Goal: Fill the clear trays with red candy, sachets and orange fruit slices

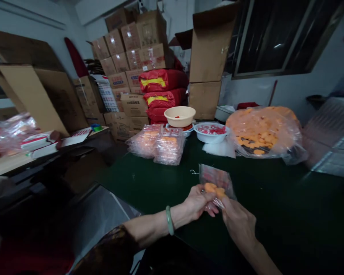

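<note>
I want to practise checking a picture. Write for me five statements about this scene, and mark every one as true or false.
1. The left hand and the right hand both hold the clear packet. True.
2. The green bangle is on the right wrist. False: the green bangle is on the left wrist.
3. Orange pieces are visible inside the clear packet. True.
4. The table has a white top. False: the table top is dark green.
5. The cream basin stands to the right of the large bag of orange pieces. False: the cream basin is to the left of it.
</note>
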`<act>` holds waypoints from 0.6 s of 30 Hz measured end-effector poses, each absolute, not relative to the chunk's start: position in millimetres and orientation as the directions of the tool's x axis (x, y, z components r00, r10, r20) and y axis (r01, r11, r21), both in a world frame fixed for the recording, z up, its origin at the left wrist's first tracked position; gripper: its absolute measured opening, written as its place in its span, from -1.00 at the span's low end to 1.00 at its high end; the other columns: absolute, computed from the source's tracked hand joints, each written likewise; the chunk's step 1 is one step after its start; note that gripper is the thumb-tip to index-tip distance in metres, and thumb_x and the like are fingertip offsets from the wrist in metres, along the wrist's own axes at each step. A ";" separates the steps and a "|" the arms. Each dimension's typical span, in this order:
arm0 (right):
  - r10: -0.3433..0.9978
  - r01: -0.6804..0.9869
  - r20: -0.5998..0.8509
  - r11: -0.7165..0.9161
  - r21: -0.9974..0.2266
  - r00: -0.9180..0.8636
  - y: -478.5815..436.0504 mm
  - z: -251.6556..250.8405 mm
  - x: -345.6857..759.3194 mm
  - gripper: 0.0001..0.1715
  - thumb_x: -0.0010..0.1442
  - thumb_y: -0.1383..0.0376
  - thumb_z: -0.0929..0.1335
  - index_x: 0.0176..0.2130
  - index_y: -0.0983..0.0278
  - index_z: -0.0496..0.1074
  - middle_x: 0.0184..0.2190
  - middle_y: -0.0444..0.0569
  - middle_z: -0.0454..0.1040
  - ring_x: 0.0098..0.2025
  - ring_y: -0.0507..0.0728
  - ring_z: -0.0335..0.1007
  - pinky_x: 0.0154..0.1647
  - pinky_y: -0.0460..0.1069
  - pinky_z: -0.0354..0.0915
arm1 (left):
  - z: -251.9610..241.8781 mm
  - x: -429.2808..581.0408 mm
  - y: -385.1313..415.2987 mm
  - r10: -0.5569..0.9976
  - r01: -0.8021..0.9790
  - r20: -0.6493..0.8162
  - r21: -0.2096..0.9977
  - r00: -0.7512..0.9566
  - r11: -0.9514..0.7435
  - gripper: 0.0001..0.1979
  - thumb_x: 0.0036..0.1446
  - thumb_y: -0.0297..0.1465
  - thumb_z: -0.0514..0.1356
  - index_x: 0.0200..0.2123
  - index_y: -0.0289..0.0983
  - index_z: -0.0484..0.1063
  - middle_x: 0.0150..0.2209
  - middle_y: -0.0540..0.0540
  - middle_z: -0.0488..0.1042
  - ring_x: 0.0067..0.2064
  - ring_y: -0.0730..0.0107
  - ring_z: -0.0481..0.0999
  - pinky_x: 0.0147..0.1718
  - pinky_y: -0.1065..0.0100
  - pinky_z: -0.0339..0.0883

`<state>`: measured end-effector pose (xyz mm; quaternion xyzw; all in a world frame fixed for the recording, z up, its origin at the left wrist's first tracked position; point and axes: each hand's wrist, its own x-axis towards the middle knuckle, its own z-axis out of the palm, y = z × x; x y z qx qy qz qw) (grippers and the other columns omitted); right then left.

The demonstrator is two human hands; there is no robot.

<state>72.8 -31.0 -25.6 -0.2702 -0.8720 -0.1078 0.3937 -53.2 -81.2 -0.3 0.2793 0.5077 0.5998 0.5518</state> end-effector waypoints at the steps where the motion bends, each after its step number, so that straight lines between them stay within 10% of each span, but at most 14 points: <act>1: 0.328 0.532 0.788 0.847 -0.001 -0.520 -30.6 -19.7 74.8 -0.73 0.20 0.41 0.19 -0.47 0.28 0.38 -0.56 -0.07 0.42 -0.54 0.05 0.34 -0.55 -0.08 0.13 | 3.9 -53.3 -81.1 0.952 -0.403 -0.191 0.912 -0.240 0.081 -0.45 -0.26 -0.14 0.31 -0.27 -0.40 0.27 -0.55 -0.11 0.43 -0.66 0.44 0.39 -0.77 0.47 0.25; 8: 0.196 0.160 0.832 0.978 -0.131 -0.520 -23.6 44.7 56.9 -0.84 0.15 0.33 0.31 -0.21 0.30 0.37 -0.42 -0.06 0.39 -0.41 0.04 0.33 -0.35 -0.07 0.26 | 56.4 -100.3 -75.0 0.944 -0.438 0.075 0.872 -0.322 -0.219 -0.47 -0.23 -0.30 0.33 -0.20 -0.35 0.21 -0.57 -0.04 0.44 -0.67 0.43 0.39 -0.76 0.46 0.27; 14: 0.530 0.131 0.811 0.848 -0.514 -0.247 15.5 87.4 -19.7 -0.62 0.15 0.16 0.28 -0.08 0.32 0.33 -0.25 0.07 0.34 -0.40 0.07 0.31 -0.48 -0.06 0.28 | 94.3 -174.8 -55.8 0.903 -0.354 0.105 0.896 -0.417 -0.268 -0.82 -0.04 -0.40 0.18 -0.40 -0.41 0.31 -0.55 -0.09 0.42 -0.64 0.50 0.38 -0.71 0.49 0.27; 18: 0.506 0.088 0.741 0.846 -0.526 -0.441 64.9 82.7 -106.0 -0.44 0.13 0.03 0.23 0.01 0.33 0.30 -0.03 0.16 0.26 -0.06 0.20 0.26 -0.12 0.09 0.28 | 108.7 -224.1 -39.0 0.884 -0.305 0.032 0.932 -0.466 -0.195 -0.89 0.08 -0.51 0.03 -0.45 -0.40 0.29 -0.55 -0.06 0.39 -0.62 0.59 0.36 -0.65 0.54 0.28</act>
